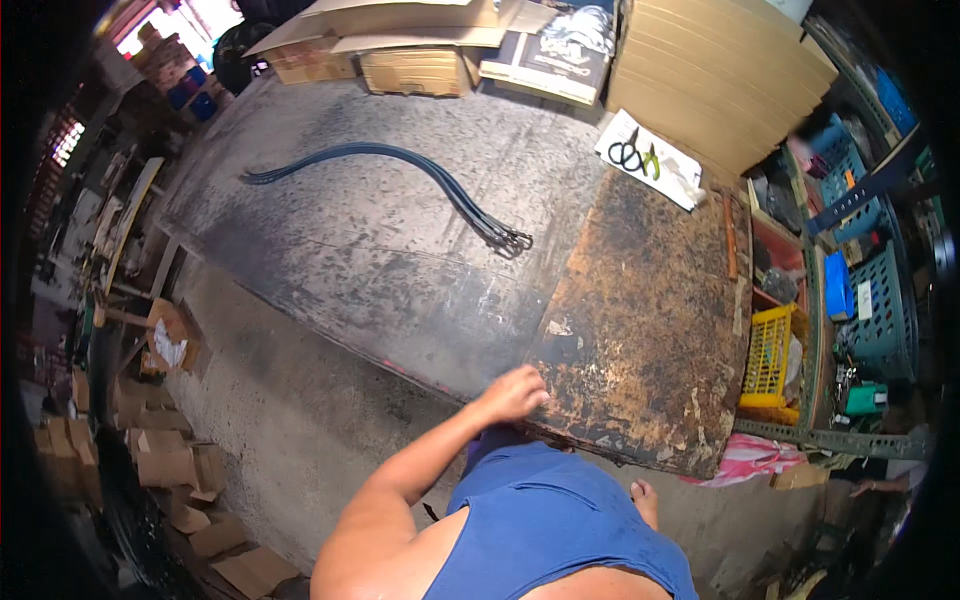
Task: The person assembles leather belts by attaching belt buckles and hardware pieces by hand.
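Observation:
My left hand (515, 393) is loosely curled at the near edge of the worktable (400, 300), just in front of my blue top. Nothing shows in its fingers. To the right of my top, a small bit of bare skin peeks out; it may be part of my right hand, but its fingers are too hidden to read. Farther up the table, out of reach of both hands, lies a curved bundle of dark blue cords (400, 155) with dark hooked ends (508, 238) toward the right.
Black scissors (627, 155) and green-handled pliers (652, 162) lie on white paper at the far right. Cardboard boxes (415, 72) line the back. A hammer-like wooden handle (730, 235) lies along the right edge, beside a yellow basket (768, 360). Flattened cartons (170, 460) lie at lower left.

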A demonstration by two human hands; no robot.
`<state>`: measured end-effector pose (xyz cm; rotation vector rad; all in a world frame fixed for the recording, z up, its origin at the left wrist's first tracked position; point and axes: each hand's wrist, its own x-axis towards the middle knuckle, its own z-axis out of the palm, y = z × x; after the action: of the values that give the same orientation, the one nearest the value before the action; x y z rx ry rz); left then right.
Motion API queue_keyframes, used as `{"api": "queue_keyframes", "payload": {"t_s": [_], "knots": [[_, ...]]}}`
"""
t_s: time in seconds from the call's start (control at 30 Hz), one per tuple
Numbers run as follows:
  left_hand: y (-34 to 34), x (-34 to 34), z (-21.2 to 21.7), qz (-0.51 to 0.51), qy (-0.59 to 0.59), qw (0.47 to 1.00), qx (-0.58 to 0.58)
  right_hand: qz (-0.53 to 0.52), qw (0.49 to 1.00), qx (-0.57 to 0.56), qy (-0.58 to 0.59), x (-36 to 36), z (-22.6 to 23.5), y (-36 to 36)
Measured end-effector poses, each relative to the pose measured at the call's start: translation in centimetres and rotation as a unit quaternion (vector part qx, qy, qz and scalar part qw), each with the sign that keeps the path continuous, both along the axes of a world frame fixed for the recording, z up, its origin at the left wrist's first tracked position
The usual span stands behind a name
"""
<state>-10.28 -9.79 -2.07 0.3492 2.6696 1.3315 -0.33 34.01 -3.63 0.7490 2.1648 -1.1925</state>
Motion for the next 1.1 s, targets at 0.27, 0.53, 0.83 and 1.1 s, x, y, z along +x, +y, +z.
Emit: {"api": "queue_keyframes", "payload": {"t_s": [0.27, 0.53, 0.83, 1.1], "knots": [[-11.5, -13.8, 0.2, 0.201, 0.152, 0.944, -0.212, -0.072, 0.997, 0.013, 0.038, 12.1, -11.0, 5.5], [-18.2, -24.5, -0.6, 0.065, 0.015, 0.892, -0.447, -0.189, 0.973, -0.126, 0.036, 11.1, -8.1, 3.1], [-6.4, -25.7, 2.7, -0.161, -0.051, 0.958, -0.231, -0.316, 0.938, -0.146, -0.005, 19.2, -7.0, -0.4], [-6.1, -23.9, -2.7, -0.098, 0.138, 0.963, -0.209, -0.378, 0.923, -0.048, -0.054, 14.4, -0.7, -5.5]]}}
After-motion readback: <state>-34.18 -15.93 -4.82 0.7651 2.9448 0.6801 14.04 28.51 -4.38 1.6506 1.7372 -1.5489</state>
